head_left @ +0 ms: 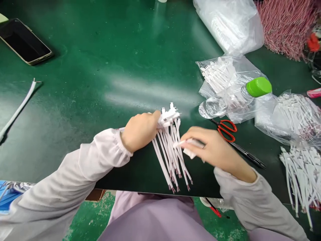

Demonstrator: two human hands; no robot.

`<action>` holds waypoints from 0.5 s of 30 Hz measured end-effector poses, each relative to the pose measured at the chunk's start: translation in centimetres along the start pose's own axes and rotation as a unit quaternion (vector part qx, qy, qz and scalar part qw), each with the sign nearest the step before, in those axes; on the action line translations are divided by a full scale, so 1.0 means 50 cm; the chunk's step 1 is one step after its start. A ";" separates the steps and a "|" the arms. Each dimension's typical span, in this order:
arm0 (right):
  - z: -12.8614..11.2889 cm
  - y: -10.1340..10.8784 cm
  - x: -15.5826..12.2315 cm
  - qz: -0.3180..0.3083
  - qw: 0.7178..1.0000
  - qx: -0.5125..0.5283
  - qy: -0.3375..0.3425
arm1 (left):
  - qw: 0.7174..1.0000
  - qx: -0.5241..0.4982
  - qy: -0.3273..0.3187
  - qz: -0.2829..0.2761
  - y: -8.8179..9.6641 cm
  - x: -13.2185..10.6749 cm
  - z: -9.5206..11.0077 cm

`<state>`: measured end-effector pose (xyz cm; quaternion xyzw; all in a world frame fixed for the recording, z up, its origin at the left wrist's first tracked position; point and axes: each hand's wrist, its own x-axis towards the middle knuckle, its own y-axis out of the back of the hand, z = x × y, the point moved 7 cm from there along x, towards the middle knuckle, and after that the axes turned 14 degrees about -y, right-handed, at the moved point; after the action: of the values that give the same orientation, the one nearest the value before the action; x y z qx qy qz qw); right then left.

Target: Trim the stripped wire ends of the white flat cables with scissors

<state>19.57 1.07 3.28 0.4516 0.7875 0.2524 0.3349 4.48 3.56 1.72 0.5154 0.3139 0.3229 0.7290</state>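
Observation:
My left hand [140, 130] is closed on the connector end of a bundle of short white cables [170, 147], holding it on the green table [105, 83]. The cables fan down toward the table's near edge, their red-tipped ends free. My right hand [215, 150] is closed in a pinch on a small white piece, perhaps tape or a label, pressed against the bundle's middle.
Red-handled scissors [227, 129] lie just right of my right hand. A clear bottle with a green cap [258, 86] lies on plastic bags of white cables [220, 72]. Loose white cables [301, 170] pile at the right edge. A phone [23, 42] lies far left, a white cable [17, 110] below it.

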 end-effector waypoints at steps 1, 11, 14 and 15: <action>0.030 0.037 0.003 0.073 0.995 0.033 -0.052 | 0.999 0.015 -0.031 0.001 0.005 -0.004 0.022; 0.105 0.050 0.109 0.144 0.978 0.102 -0.114 | 0.967 0.113 -0.226 -0.015 -0.068 -0.022 0.179; 0.085 0.041 0.117 0.114 0.991 0.034 -0.061 | 0.964 0.132 -0.226 -0.038 -0.082 -0.022 0.175; 0.081 0.040 0.117 0.113 0.993 0.014 -0.044 | 0.963 0.132 -0.230 -0.040 -0.083 -0.022 0.175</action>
<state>21.57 7.50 0.28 0.5527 0.7194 0.2578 0.3325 11.35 -3.18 0.27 0.6546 0.1982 0.1221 0.7193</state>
